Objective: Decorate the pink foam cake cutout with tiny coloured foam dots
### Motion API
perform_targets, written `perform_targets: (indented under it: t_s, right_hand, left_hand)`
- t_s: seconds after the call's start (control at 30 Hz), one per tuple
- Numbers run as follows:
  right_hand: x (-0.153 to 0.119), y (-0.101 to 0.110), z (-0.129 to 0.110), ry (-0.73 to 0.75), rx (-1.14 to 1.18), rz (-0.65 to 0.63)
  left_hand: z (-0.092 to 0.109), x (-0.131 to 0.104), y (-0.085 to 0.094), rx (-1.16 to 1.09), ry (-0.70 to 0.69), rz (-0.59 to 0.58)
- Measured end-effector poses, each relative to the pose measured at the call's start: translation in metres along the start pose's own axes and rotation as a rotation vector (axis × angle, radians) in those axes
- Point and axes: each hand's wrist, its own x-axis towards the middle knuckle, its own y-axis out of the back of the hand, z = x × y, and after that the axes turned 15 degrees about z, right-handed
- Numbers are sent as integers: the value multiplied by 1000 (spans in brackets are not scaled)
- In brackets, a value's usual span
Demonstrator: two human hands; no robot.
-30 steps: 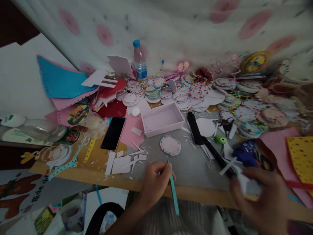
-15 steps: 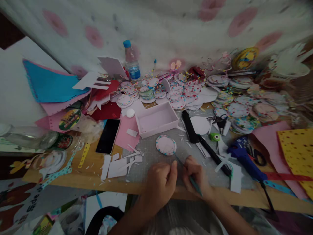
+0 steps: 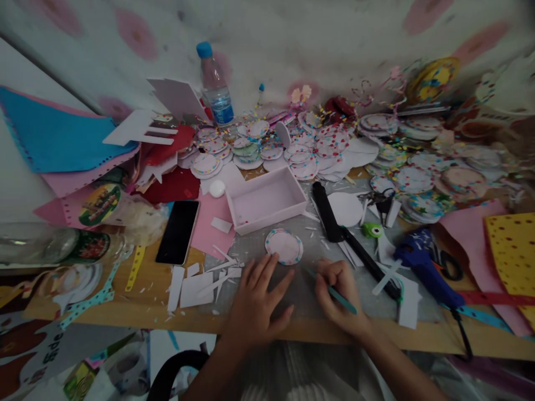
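A small round white paper disc point(image 3: 284, 247) with coloured dots around its rim lies flat on the grey cutting mat point(image 3: 251, 250). My left hand point(image 3: 261, 301) is open and palm down just below it, fingers spread, one fingertip at or very near the disc's lower edge. To the right, my right hand point(image 3: 337, 292) is closed around a slim teal pen-like tool point(image 3: 343, 301), whose tip points up and left towards the disc. Whether it is a pen, a knife or tweezers I cannot tell. Behind the disc sits an open pale pink box point(image 3: 267, 220).
Stacks of dotted discs point(image 3: 298, 150) line the back beside a water bottle point(image 3: 216, 89). On the left lie a phone point(image 3: 178, 232) and paper scraps point(image 3: 196, 289). A black-handled tool point(image 3: 326, 214), a blue glue gun point(image 3: 430, 264) and scissors point(image 3: 447, 264) lie on the right.
My left hand has opened from a closed shape and spread its fingers towards the disc. My right hand has drawn the teal tool's tip away from the disc. The view has shifted slightly.
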Motion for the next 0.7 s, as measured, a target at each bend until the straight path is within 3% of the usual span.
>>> perform_targets:
  t_s: [0.7]
  right_hand:
    - [-3,2,7,-21,-25,-47]
  left_hand:
    - [-2,2,-7,40,37,-97]
